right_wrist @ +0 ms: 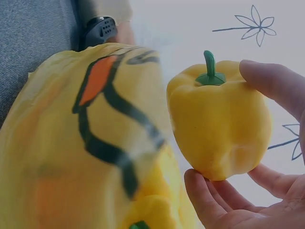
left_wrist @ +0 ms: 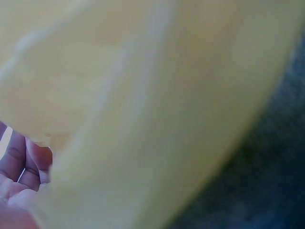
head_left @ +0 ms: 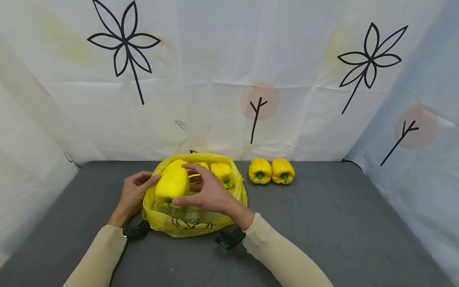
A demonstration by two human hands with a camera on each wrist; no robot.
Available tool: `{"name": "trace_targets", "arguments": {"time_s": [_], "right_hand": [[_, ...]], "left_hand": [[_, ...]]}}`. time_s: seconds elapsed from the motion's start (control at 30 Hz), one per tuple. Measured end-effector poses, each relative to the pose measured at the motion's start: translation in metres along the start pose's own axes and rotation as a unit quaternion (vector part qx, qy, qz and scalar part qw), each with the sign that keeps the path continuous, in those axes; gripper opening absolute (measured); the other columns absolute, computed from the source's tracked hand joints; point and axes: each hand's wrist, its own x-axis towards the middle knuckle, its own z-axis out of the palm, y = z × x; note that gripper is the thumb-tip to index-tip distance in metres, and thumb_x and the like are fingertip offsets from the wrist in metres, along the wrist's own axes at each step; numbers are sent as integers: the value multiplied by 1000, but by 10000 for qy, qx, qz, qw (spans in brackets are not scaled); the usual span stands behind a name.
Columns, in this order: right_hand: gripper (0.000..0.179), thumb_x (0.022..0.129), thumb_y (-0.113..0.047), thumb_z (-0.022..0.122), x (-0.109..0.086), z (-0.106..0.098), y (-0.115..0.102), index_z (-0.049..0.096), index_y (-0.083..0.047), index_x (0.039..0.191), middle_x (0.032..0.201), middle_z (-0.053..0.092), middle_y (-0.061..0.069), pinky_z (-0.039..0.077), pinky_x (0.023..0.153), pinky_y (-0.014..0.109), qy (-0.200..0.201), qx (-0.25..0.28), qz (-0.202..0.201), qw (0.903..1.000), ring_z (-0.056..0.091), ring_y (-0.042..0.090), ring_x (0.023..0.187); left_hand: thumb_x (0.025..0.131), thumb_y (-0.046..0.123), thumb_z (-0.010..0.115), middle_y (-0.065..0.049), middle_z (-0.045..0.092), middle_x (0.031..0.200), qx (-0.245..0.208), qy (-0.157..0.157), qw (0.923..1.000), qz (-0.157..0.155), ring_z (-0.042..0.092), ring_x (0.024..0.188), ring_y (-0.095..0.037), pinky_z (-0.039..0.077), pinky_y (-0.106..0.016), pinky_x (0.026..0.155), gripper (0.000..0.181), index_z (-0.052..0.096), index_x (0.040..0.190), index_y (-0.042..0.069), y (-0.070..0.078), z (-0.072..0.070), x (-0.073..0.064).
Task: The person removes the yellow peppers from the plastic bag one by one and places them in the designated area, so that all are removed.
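My right hand [head_left: 211, 193] grips a yellow bell pepper [head_left: 172, 181] between thumb and fingers, over the mouth of a yellow plastic bag [head_left: 165, 221]. In the right wrist view that pepper [right_wrist: 219, 124] shows its green stem at the top, the thumb near the stem and fingertips at its lower end. At the bag's left rim, my left hand [head_left: 134, 193] pinches the plastic. Bag plastic [left_wrist: 143, 114] fills most of the left wrist view and hides part of the hand. Inside the bag lie more yellow peppers [head_left: 221, 172], partly covered by my right hand.
Two yellow bell peppers [head_left: 259, 170] stand side by side on the grey table [head_left: 322, 231], right of the bag near the back edge. Behind the table hangs a white curtain [head_left: 215, 48] with dark leaf drawings. Both wrists carry black bands [head_left: 136, 230].
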Motion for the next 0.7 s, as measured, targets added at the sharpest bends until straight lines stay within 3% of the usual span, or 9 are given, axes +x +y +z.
{"name": "trace_targets", "arguments": {"time_s": [0.2, 0.4, 0.7], "right_hand": [[85, 83, -20, 85, -8, -6, -7, 39, -18, 155, 145, 48, 1, 48, 105, 46, 14, -31, -213, 9998, 56, 20, 124], [84, 83, -19, 85, -17, -14, -10, 40, -17, 154, 149, 45, 2, 49, 104, 37, 65, -206, -358, 9991, 55, 21, 126], [83, 82, -14, 86, -32, -27, -13, 41, -15, 153, 147, 44, 6, 47, 107, 43, 126, -255, -500, 9983, 54, 24, 127]], "left_hand": [[98, 12, 69, 1, 71, 90, 22, 66, 10000, -8, 69, 75, -12, 60, -25, 66, 18, 72, 107, -4, -1, 0, 1], [99, 11, 69, 1, 71, 93, -3, 12, 10000, 7, 69, 79, -12, 60, -25, 68, 18, 71, 108, -4, -2, 0, 0], [99, 11, 68, 1, 71, 93, 33, 0, 10000, 27, 69, 81, -12, 60, -25, 69, 21, 70, 109, -7, -3, -1, 1]]}}
